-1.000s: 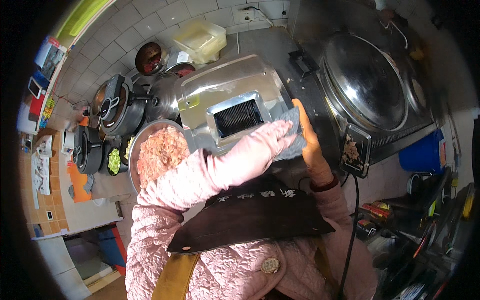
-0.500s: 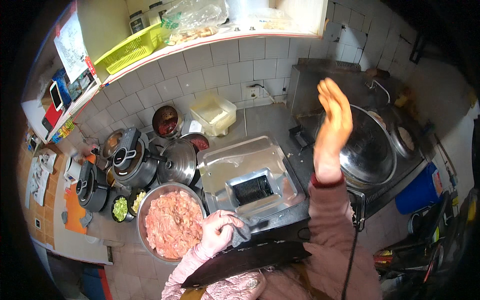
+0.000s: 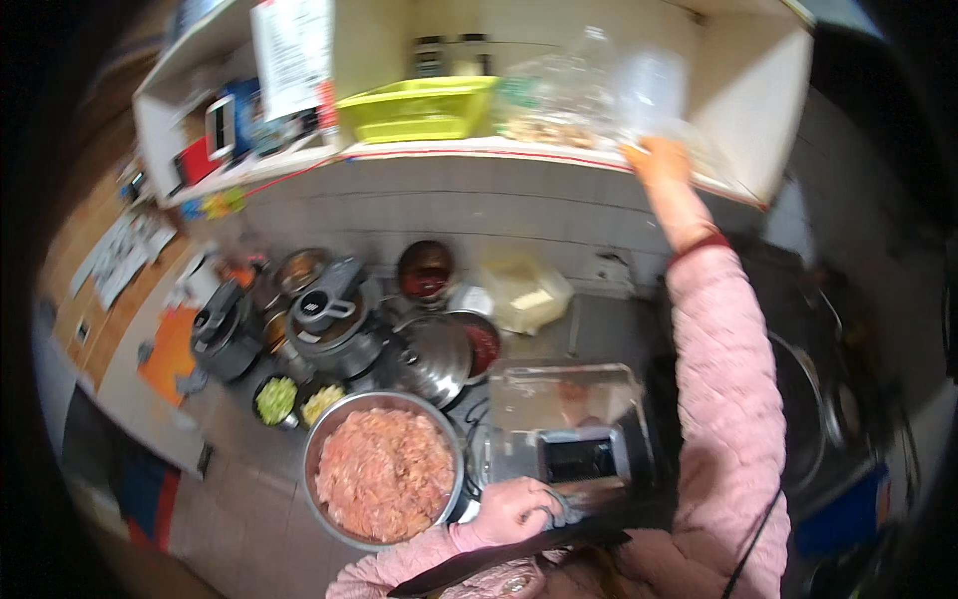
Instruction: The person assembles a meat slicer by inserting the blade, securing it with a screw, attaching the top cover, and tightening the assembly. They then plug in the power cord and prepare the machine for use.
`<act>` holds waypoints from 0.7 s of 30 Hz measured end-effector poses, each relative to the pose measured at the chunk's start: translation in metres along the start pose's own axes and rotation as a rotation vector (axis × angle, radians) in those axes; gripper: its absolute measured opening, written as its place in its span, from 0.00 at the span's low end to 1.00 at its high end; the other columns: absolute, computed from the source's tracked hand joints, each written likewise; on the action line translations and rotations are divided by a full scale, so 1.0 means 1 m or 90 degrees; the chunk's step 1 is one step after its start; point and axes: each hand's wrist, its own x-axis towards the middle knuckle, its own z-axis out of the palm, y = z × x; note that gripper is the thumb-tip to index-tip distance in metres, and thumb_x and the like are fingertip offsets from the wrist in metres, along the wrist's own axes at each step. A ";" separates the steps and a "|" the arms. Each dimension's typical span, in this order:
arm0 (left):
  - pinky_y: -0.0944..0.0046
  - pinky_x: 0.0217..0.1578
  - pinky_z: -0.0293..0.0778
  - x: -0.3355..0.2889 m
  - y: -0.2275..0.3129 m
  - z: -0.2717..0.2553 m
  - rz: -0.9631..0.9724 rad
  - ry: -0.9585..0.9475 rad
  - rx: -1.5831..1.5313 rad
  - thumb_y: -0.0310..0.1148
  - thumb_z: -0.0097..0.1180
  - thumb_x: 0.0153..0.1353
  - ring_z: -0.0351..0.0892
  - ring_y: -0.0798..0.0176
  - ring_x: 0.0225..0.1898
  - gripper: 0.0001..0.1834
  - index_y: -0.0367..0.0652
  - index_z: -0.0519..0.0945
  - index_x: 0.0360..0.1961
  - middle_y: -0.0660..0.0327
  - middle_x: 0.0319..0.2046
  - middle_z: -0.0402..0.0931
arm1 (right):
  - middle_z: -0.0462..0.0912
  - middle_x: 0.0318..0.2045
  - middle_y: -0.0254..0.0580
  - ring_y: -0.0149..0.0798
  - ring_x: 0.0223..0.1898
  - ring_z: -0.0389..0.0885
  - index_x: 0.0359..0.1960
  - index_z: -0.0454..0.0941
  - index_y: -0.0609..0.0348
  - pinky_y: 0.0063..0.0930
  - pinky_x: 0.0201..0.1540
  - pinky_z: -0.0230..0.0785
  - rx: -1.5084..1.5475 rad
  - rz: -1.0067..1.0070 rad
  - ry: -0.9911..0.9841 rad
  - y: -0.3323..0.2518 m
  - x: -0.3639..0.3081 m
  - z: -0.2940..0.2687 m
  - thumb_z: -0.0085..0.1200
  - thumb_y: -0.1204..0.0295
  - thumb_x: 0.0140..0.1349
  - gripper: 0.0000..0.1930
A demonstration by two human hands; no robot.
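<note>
My right hand [image 3: 663,168] is stretched up to the white shelf's front edge, beside a clear plastic bag [image 3: 654,95]; motion blur hides whether its fingers grip anything. Down at the counter's front, my left hand [image 3: 514,511] is closed round a grey cloth [image 3: 559,507]. That hand rests between a large metal bowl [image 3: 311,469] of raw sliced meat [image 3: 384,469] and a shiny stainless steel cover [image 3: 514,389] with a dark rectangular opening. Another plastic bag [image 3: 564,100], with tan pieces inside, lies on the shelf left of my right hand.
On the shelf [image 3: 768,110] stands a yellow-green basket [image 3: 419,110]. Below are dark lidded pots [image 3: 334,324], a metal lid [image 3: 431,359], small bowls of chopped green vegetable [image 3: 276,399] and pale pieces [image 3: 321,402], and a translucent tub [image 3: 524,295]. A blue bucket [image 3: 843,514] is lower right.
My right hand has risen from above the stove's large lid to the shelf edge. The view has tilted up and turned. My left hand still holds the cloth.
</note>
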 end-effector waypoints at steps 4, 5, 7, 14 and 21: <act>0.52 0.36 0.79 -0.005 -0.005 -0.002 -0.031 -0.022 0.011 0.27 0.58 0.52 0.83 0.51 0.35 0.06 0.50 0.84 0.31 0.62 0.32 0.82 | 0.89 0.42 0.50 0.51 0.48 0.87 0.42 0.91 0.49 0.44 0.55 0.77 0.015 0.075 -0.089 0.003 0.020 -0.003 0.62 0.49 0.60 0.20; 0.51 0.37 0.79 -0.006 -0.006 -0.002 -0.037 -0.039 0.017 0.28 0.59 0.52 0.83 0.50 0.36 0.06 0.50 0.85 0.31 0.61 0.32 0.82 | 0.90 0.41 0.49 0.50 0.49 0.87 0.42 0.91 0.48 0.44 0.55 0.77 0.022 0.082 -0.091 0.005 0.023 -0.003 0.62 0.50 0.59 0.19; 0.54 0.38 0.79 -0.007 -0.008 -0.002 -0.049 -0.053 0.029 0.28 0.60 0.52 0.83 0.51 0.38 0.08 0.50 0.86 0.34 0.62 0.34 0.83 | 0.90 0.38 0.47 0.49 0.46 0.88 0.41 0.91 0.48 0.43 0.53 0.77 0.050 0.067 -0.093 0.010 0.027 -0.002 0.62 0.51 0.59 0.18; 0.55 0.39 0.79 -0.010 -0.011 0.001 -0.092 -0.073 0.005 0.26 0.61 0.50 0.83 0.53 0.39 0.11 0.50 0.86 0.36 0.63 0.36 0.83 | 0.90 0.30 0.44 0.41 0.34 0.89 0.38 0.92 0.50 0.37 0.43 0.77 0.178 0.071 -0.081 0.030 0.028 0.012 0.64 0.54 0.60 0.16; 0.57 0.38 0.78 -0.009 -0.006 -0.001 -0.069 -0.028 -0.042 0.23 0.61 0.50 0.83 0.52 0.37 0.11 0.48 0.86 0.34 0.61 0.33 0.82 | 0.88 0.25 0.42 0.31 0.25 0.84 0.36 0.91 0.62 0.28 0.31 0.75 0.349 0.090 -0.060 0.034 0.029 0.012 0.70 0.69 0.57 0.09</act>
